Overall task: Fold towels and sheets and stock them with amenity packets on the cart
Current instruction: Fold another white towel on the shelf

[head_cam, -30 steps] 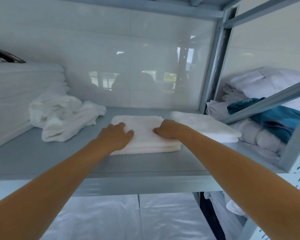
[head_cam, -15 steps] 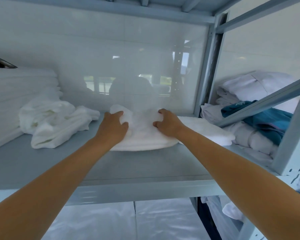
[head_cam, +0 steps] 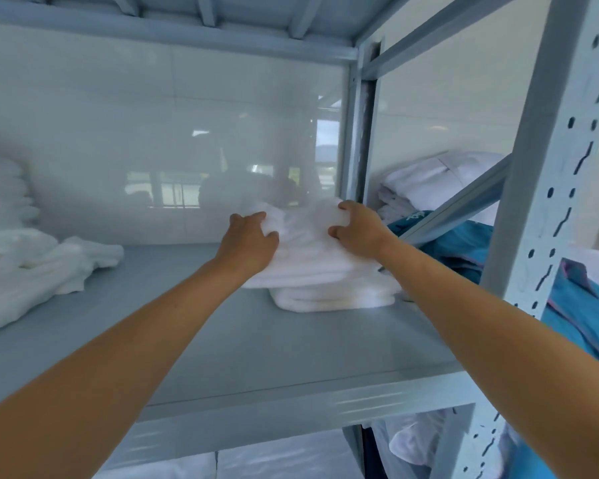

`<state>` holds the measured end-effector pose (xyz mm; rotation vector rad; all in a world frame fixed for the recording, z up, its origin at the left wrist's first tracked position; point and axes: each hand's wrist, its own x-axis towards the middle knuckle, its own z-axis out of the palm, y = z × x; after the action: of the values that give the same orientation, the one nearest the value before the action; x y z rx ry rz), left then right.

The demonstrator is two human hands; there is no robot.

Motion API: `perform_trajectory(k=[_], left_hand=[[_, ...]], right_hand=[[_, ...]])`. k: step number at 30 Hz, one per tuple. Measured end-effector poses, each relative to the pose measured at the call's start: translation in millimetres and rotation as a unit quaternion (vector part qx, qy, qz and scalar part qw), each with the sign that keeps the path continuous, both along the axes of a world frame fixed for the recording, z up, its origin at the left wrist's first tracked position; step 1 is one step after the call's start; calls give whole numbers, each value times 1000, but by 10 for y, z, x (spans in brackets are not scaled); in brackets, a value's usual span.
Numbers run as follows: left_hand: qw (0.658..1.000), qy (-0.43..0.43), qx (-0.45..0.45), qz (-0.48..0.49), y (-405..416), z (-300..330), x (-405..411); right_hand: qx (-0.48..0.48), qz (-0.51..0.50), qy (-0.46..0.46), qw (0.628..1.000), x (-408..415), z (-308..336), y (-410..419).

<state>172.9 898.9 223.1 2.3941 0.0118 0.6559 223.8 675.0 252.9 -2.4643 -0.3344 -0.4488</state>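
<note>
A folded white towel (head_cam: 312, 257) is raised off the grey-blue metal shelf (head_cam: 291, 344), its far edge bunched up. My left hand (head_cam: 249, 242) grips its left side and my right hand (head_cam: 358, 231) grips its right side. It hangs partly over a second folded white towel (head_cam: 332, 300) that lies flat on the shelf at the right, close to the upright post.
Crumpled white towels (head_cam: 45, 267) lie at the shelf's left, with a tall stack of white linen (head_cam: 0, 195) behind them. Right of the post (head_cam: 550, 202), white and teal laundry (head_cam: 460, 236) is piled. A glossy white wall closes the back.
The towel lay flat under both hands a second ago. Both hands have closed on it, lifted it and carried it right and back, over the other folded towel.
</note>
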Motion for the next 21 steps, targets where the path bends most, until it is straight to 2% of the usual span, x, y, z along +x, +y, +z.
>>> perform_trajectory(k=[4, 9, 13, 15, 19, 21], left_hand=[[1000, 5, 2, 0, -339, 8, 238], [1000, 25, 1, 15, -457, -65, 495], [990, 130, 54, 24, -430, -348, 647], [981, 178, 66, 31, -400, -483, 686], [980, 188, 53, 37, -364, -485, 725], [979, 195, 58, 27, -335, -449, 722]], right_hand=[[5, -11, 18, 1000, 227, 44, -318], [-34, -39, 35, 998, 456, 44, -368], [-175, -69, 138, 972, 582, -261, -328], [-197, -73, 193, 959, 618, -431, -308], [-256, -50, 194, 946, 693, -463, -286], [-256, -57, 179, 948, 698, -424, -286]])
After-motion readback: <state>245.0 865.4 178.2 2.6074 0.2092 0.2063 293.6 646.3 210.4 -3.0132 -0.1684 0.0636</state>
